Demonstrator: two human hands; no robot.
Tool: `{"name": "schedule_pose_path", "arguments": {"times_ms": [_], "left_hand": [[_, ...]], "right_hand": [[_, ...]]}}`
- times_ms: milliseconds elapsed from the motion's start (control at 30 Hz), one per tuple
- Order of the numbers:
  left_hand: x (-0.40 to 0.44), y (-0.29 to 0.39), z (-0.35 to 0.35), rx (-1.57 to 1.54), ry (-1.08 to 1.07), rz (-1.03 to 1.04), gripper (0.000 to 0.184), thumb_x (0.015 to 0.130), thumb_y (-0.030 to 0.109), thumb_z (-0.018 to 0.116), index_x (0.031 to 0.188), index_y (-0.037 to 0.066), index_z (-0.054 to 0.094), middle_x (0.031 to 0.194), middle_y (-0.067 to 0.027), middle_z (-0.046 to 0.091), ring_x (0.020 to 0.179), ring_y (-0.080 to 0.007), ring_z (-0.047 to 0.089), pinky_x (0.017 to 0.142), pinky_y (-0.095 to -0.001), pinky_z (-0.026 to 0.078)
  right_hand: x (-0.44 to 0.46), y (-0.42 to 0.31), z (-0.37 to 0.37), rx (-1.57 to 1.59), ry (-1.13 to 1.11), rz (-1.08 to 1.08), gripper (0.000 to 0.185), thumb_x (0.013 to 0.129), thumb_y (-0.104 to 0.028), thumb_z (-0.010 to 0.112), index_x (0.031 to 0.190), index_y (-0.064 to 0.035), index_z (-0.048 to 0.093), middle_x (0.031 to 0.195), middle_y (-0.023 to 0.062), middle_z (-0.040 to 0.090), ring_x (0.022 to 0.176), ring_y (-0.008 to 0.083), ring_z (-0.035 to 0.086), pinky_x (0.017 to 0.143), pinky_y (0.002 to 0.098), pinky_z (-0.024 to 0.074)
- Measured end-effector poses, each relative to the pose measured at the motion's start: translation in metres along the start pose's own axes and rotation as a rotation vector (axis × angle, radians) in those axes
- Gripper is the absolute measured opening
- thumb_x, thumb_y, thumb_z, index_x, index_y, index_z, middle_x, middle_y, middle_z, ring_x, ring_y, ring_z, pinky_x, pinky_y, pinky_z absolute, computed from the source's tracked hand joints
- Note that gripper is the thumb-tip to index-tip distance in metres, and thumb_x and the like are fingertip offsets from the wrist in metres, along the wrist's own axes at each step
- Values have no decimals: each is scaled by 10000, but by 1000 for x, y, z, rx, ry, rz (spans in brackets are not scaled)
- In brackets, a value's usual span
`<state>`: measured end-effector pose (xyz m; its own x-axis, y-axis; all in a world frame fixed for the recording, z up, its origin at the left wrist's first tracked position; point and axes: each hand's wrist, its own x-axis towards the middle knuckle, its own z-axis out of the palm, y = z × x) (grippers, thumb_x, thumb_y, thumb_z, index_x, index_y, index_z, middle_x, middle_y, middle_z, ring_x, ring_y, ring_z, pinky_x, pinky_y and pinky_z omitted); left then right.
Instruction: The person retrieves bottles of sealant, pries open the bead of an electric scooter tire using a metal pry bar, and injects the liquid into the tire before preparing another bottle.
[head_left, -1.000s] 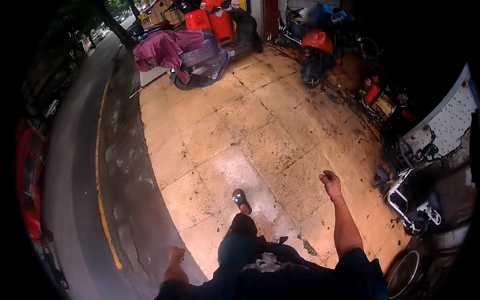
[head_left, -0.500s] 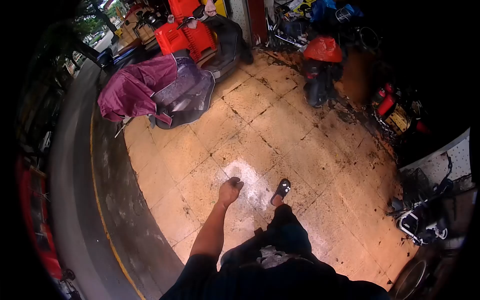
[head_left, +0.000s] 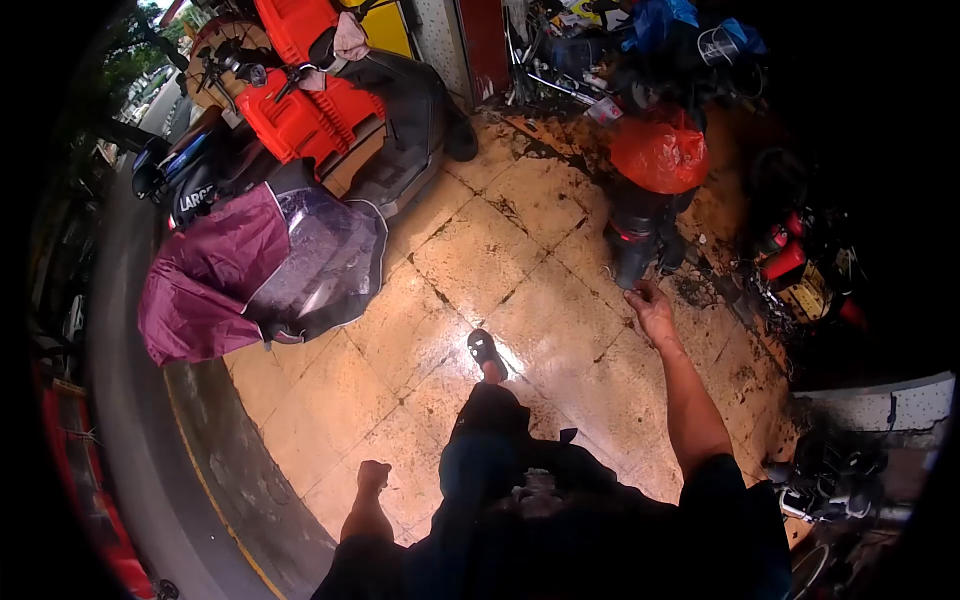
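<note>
Far left, a purple cover (head_left: 215,270) drapes a parked vehicle beside red plastic pieces (head_left: 300,120); lower down, the left hand (head_left: 373,474) hangs over tiled paving (head_left: 330,420), fingers curled in, nothing seen held, though the palm is hidden. Centre: one shod foot (head_left: 482,348) forward on the tiles, judged mid-stride, a gait calling for footing rather than grip. Right hand (head_left: 652,308): fingers part-open, loosely bent, no object seen in them, nearest in view to a dark vehicle (head_left: 632,250) under a red bag (head_left: 660,155); contact not evident.
</note>
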<state>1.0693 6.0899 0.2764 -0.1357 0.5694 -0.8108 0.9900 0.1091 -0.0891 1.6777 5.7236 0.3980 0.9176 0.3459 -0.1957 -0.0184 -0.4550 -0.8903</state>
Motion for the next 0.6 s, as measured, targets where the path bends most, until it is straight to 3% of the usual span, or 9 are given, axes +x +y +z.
{"name": "schedule_pose_path", "arguments": {"times_ms": [67, 133, 200, 233, 267, 333, 400, 500, 600], "left_hand": [[60, 68, -37, 45, 106, 169, 314, 861, 306, 583, 863, 33, 740, 984, -165, 740, 925, -349, 705, 780, -448, 557], [135, 158, -74, 283, 186, 487, 281, 888, 252, 543, 906, 56, 744, 984, -177, 729, 902, -335, 710, 769, -433, 572], [101, 293, -136, 699, 272, 890, 218, 878, 207, 553, 921, 103, 740, 944, -157, 717, 918, -330, 697, 784, -438, 566], [100, 353, -160, 781, 441, 1202, 195, 872, 189, 555, 895, 95, 725, 918, -153, 717, 871, -336, 692, 767, -440, 563], [76, 425, -184, 738, 425, 1290, 201, 880, 191, 548, 854, 63, 701, 877, -163, 711, 842, -361, 678, 779, -462, 544], [44, 551, -212, 93, 265, 1103, 306, 892, 293, 632, 974, 10, 713, 979, -209, 726, 956, -373, 686, 852, -425, 522], [9, 661, -234, -195, 129, 1115, 371, 881, 334, 670, 1059, 10, 707, 1030, -220, 722, 1005, -353, 692, 872, -386, 521], [7, 789, -255, -63, 193, 1285, 388, 892, 345, 644, 1101, 21, 694, 1068, -218, 715, 1019, -370, 681, 886, -406, 517], [45, 869, -263, 200, 242, 1185, 410, 893, 385, 623, 1103, 41, 698, 1069, -212, 713, 1016, -380, 675, 886, -428, 517]], "right_hand": [[63, -43, 26, 23, -32, -1, 460, 870, -247, 742, 1198, 53, 623, 1008, 127, 691, 960, 210, 638, 863, 337, 491], [104, -4, 59, -49, 24, 42, 459, 859, -262, 756, 1199, 23, 636, 1015, 120, 704, 947, 213, 650, 847, 340, 500], [111, 28, 78, -115, 34, 162, 460, 853, -273, 763, 1190, 18, 644, 1014, 126, 712, 937, 236, 665, 844, 349, 509], [104, 30, 82, -151, 38, 218, 464, 852, -280, 764, 1185, 20, 645, 1013, 134, 716, 932, 251, 673, 845, 356, 515], [95, 20, 83, -190, 59, 266, 549, 822, -338, 749, 1242, -5, 628, 979, 146, 732, 921, 269, 697, 845, 352, 523], [96, 47, 87, -210, 84, 410, 543, 804, -336, 764, 1221, -11, 639, 989, 158, 739, 933, 293, 704, 842, 377, 533], [105, 52, 91, -205, 178, 559, 528, 783, -332, 781, 1186, -16, 654, 998, 165, 742, 953, 298, 707, 841, 395, 538], [174, 68, 91, -178, 235, 648, 503, 769, -332, 790, 1144, -18, 670, 1008, 168, 740, 954, 299, 707, 853, 402, 537], [308, 42, 88, -230, 231, 583, 504, 766, -337, 790, 1145, -24, 678, 1012, 173, 737, 961, 293, 706, 860, 403, 536]]}}
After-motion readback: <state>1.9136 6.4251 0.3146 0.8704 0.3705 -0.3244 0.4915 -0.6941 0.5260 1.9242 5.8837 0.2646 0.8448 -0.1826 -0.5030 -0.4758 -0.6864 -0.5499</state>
